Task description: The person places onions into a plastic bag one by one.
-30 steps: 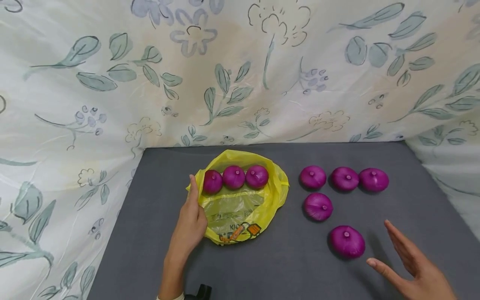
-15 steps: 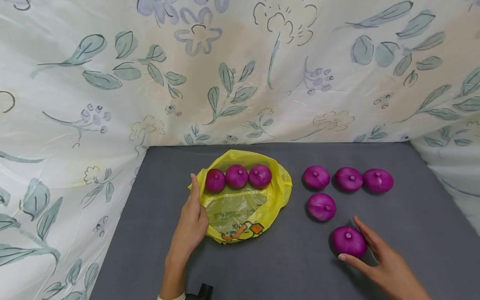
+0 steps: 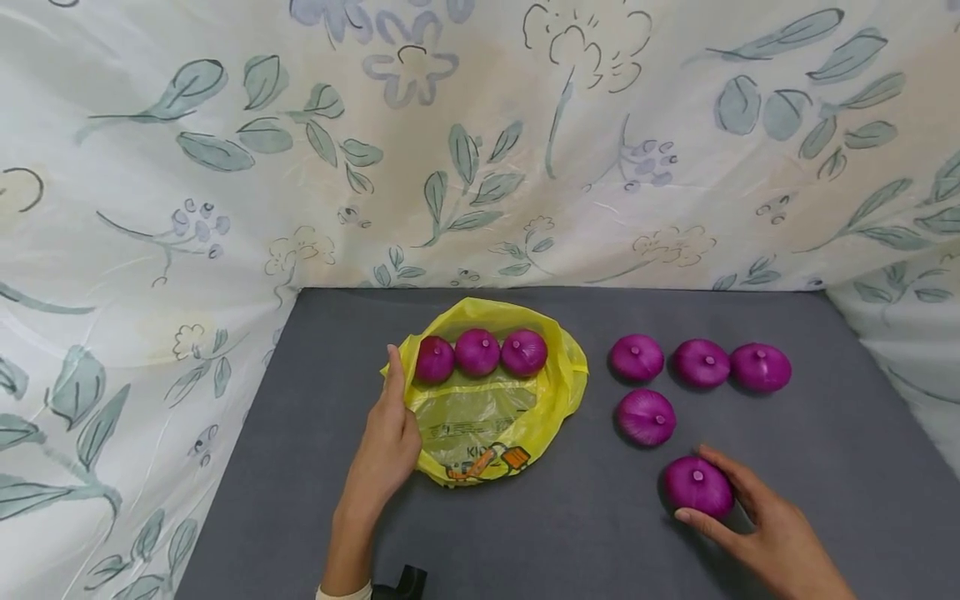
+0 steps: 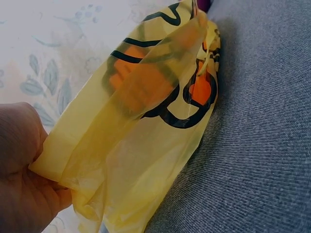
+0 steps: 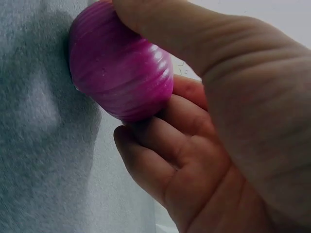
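My left hand [image 3: 386,437] pinches the left rim of a yellow plastic bag [image 3: 558,392]; the left wrist view shows the thin plastic [image 4: 126,145] between thumb and fingers. The bag's mouth gapes upward, and three red onions sit in a row at its back, the middle one [image 3: 477,352] among them. To the right, my right hand [image 3: 772,517] grips the nearest red onion [image 3: 697,486], thumb on the near side and fingers on the far side. In the right wrist view this onion [image 5: 119,68] appears against the grey cloth, and the fingers' tips are partly hidden behind it.
Several more red onions lie right of the bag: one [image 3: 646,417] just behind the gripped onion, and a back row with its middle onion [image 3: 701,363]. Grey cloth [image 3: 555,533] covers the table. A flowered sheet [image 3: 480,150] rises behind it and at both sides.
My right hand has moved left from beside the nearest onion and closed its thumb and fingers around it. The left hand keeps its hold on the bag. The view has shifted slightly.
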### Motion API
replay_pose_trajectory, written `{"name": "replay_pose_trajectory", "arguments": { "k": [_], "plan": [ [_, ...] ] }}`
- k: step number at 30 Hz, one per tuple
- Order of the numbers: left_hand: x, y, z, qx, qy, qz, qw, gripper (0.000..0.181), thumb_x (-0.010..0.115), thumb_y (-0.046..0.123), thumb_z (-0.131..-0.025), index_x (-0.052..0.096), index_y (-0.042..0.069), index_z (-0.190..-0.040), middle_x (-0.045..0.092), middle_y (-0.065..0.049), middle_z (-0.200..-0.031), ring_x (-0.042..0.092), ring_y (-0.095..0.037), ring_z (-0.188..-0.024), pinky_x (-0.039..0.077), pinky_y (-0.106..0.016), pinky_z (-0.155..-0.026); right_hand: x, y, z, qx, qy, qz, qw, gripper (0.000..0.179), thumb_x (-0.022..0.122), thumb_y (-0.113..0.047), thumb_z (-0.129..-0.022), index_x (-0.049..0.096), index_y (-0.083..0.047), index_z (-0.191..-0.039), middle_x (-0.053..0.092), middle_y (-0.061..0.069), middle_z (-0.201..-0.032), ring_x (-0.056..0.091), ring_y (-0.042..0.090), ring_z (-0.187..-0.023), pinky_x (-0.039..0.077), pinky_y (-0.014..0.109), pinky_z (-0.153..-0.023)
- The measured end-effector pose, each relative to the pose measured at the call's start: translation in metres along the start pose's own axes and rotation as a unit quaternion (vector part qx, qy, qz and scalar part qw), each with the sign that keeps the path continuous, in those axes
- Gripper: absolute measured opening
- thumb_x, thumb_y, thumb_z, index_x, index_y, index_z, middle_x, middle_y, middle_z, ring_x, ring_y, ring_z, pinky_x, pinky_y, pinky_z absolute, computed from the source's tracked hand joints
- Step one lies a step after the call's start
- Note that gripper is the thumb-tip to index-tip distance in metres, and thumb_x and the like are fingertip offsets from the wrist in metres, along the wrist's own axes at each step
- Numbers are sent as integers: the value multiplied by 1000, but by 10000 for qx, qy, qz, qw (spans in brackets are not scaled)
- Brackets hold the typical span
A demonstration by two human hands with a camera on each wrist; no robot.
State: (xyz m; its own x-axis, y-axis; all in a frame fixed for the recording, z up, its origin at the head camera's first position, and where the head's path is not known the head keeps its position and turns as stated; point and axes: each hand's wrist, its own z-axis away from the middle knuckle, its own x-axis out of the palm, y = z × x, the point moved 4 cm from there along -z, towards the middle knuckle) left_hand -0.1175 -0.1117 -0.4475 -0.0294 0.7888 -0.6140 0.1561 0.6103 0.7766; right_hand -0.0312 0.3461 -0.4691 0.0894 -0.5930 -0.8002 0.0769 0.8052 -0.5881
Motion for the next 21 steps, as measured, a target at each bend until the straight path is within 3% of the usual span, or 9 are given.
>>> {"name": "replay_pose_trajectory", "arguments": {
  "k": [3, 5, 6, 7, 9, 12, 14, 16, 21],
  "plan": [
    [1, 0, 0, -24, -26, 11, 10000, 88, 37, -11, -102, -9, 24, -169, 15, -8, -176, 28, -12, -59, 35, -32, -55, 0, -2, -1, 239, -78, 175, 9995, 90, 84, -59, -84, 50, -16, -156, 52, 32, -151, 56, 53, -131, 58, 31, -92],
    [1, 0, 0, -21, -29, 37, 10000, 88, 37, -11, -102, -8, 23, -170, 23, -12, -174, 28, -11, -59, 35, -32, -56, 0, -3, -2, 339, -110, 253, 9990, 92, 83, -62, -83, 52, -13, -154, 53, 35, -149, 57, 54, -129, 56, 55, -93],
    [2, 0, 0, -39, -42, 46, 10000, 89, 38, -11, -102, -8, 24, -170, 34, -16, -168, 28, -11, -59, 36, -32, -57, 1, -3, -2, 376, -134, 261, 9989, 93, 83, -63, -83, 51, -12, -154, 53, 35, -148, 58, 53, -129, 52, 62, -94],
    [2, 0, 0, -38, -46, 61, 10000, 89, 38, -11, -102, -8, 24, -170, 36, -18, -166, 28, -11, -60, 36, -32, -57, 1, -4, -2, 396, -141, 265, 9988, 94, 83, -64, -82, 52, -12, -153, 54, 35, -148, 58, 53, -129, 53, 63, -93],
    [1, 0, 0, -55, -54, 76, 9999, 90, 38, -11, -102, -8, 24, -170, 50, -23, -147, 27, -11, -59, 35, -31, -56, 1, -7, -2, 381, -146, 222, 9989, 93, 84, -64, -81, 53, -13, -153, 56, 33, -147, 60, 50, -129, 56, 58, -90],
    [1, -1, 0, -42, -57, 65, 10000, 90, 38, -11, -102, -9, 23, -170, 49, -23, -148, 25, -9, -56, 34, -31, -54, 1, -12, -3, 313, -139, 83, 9994, 91, 85, -63, -80, 54, -15, -152, 58, 29, -147, 61, 47, -128, 58, 52, -89],
    [0, -1, 0, -32, -46, 59, 10000, 89, 39, -11, -102, -9, 23, -170, 40, -20, -161, 24, -8, -55, 34, -30, -54, 1, -17, -4, 284, -147, 8, 9995, 92, 85, -63, -79, 55, -15, -151, 60, 27, -146, 62, 47, -127, 59, 50, -88],
    [0, -1, 1, -29, -43, 52, 10000, 89, 39, -11, -102, -9, 23, -170, 21, -13, -174, 25, -8, -57, 34, -30, -54, 1, -22, -4, 298, -195, -53, 9993, 93, 85, -63, -79, 54, -14, -152, 60, 26, -146, 62, 47, -127, 58, 52, -90],
    [-1, -1, 1, -4, -10, 15, 10000, 89, 39, -11, -102, -8, 24, -170, 11, -8, -177, 26, -10, -59, 35, -31, -56, 0, -37, -6, 196, -219, -125, 9995, 93, 85, -63, -79, 54, -18, -153, 60, 22, -147, 62, 46, -129, 57, 53, -92]
  ]
}}
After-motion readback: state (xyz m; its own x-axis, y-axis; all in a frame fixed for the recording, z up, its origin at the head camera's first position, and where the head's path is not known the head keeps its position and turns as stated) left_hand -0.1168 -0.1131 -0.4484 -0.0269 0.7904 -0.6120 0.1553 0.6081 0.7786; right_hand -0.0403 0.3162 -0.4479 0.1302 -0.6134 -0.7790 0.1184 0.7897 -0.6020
